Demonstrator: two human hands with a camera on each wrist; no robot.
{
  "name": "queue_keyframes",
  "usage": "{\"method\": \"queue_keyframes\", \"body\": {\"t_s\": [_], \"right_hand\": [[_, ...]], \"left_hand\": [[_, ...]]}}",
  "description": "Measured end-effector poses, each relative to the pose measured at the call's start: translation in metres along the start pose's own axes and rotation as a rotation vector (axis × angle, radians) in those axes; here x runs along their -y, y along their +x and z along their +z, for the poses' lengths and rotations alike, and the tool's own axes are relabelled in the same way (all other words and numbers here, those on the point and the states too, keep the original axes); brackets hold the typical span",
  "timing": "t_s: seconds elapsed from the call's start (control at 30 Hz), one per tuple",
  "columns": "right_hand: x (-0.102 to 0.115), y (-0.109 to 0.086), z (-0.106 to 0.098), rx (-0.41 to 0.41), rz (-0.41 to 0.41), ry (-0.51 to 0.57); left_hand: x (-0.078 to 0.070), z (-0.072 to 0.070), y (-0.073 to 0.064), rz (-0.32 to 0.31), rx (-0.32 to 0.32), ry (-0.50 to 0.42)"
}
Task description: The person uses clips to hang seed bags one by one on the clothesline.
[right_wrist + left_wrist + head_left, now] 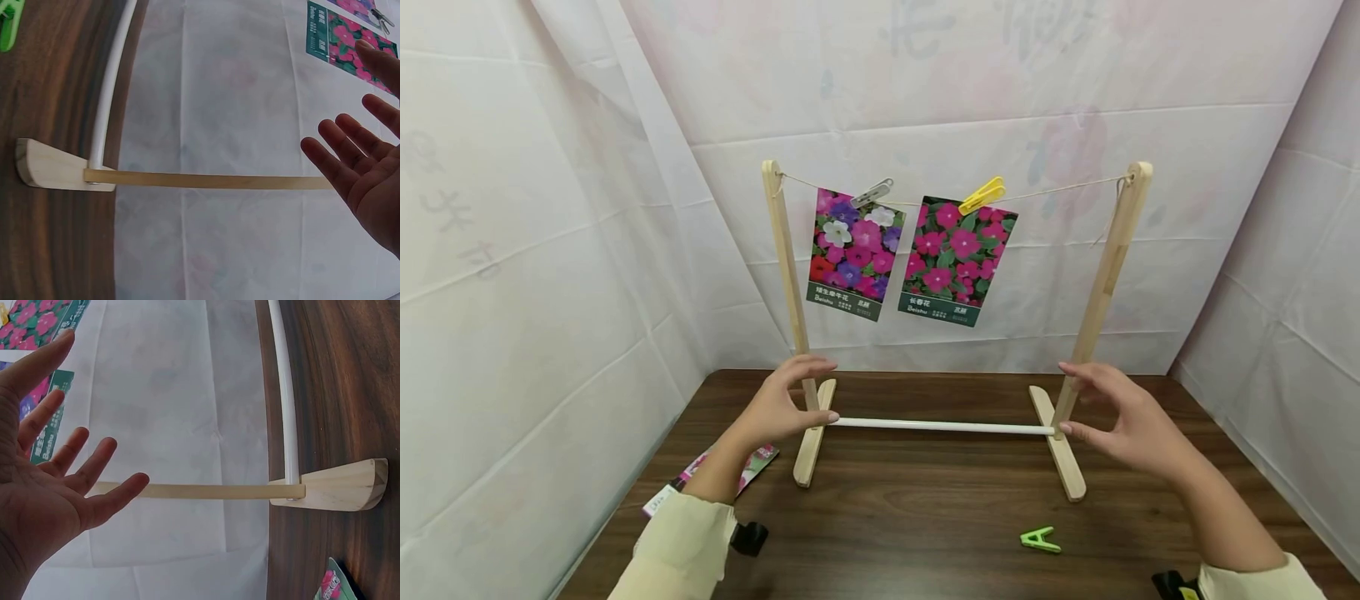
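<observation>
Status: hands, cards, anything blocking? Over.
Left hand, right hand empty by stand. Two cards clipped on string. Green clip loose on table, clear of hands.

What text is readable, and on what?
"长春花": rectangular magenta-flowered card.
"Beishu": same card.
"…牛花": rectangular multicoloured floral card; start blurred.
"Beishu": multicoloured card.
Blurred or tiny: hanging cards' finer print; lettering on tabletop pink floral cardstock; marks on white cloth backdrop.

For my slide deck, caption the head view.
Left hand and right hand beside a wooden stand; a grey peg and a yellow peg hold two flower cards on its string.
</observation>
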State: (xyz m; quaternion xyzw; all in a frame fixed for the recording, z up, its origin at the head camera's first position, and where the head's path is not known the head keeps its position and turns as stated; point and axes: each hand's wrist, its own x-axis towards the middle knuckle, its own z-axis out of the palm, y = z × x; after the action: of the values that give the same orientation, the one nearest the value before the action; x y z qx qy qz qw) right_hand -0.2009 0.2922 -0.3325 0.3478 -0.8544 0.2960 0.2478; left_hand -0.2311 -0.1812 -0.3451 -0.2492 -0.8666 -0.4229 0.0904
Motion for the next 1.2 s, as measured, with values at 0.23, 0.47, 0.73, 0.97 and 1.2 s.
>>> {"method": "queue_keyframes", "body": {"t_s": [0.23, 0.47, 0.73, 0.97, 1.2], "right_hand": [[-0.004, -0.020, 0.009, -0.031, 0.003, -0.003], [-0.006, -0.040, 0.018, -0.055, -0.008, -0.011], [-0.006, -0.050, 0.023, -0.072, -0.006, -0.003], [-0.009, -0.058, 0.031, -0.056, -0.019, 0.024], [-0.012, -0.067, 0.042, -0.047, -0.009, 0.114]], "left_hand": [[0.005, -0.004, -0.012, -0.001, -0.038, -0.018], [0.017, -0.008, -0.029, -0.020, -0.087, -0.028], [0.031, -0.016, -0.050, -0.069, -0.117, -0.049], [0.045, -0.024, -0.071, -0.144, -0.120, -0.069], [0.054, -0.031, -0.095, -0.229, -0.160, -0.153]]}}
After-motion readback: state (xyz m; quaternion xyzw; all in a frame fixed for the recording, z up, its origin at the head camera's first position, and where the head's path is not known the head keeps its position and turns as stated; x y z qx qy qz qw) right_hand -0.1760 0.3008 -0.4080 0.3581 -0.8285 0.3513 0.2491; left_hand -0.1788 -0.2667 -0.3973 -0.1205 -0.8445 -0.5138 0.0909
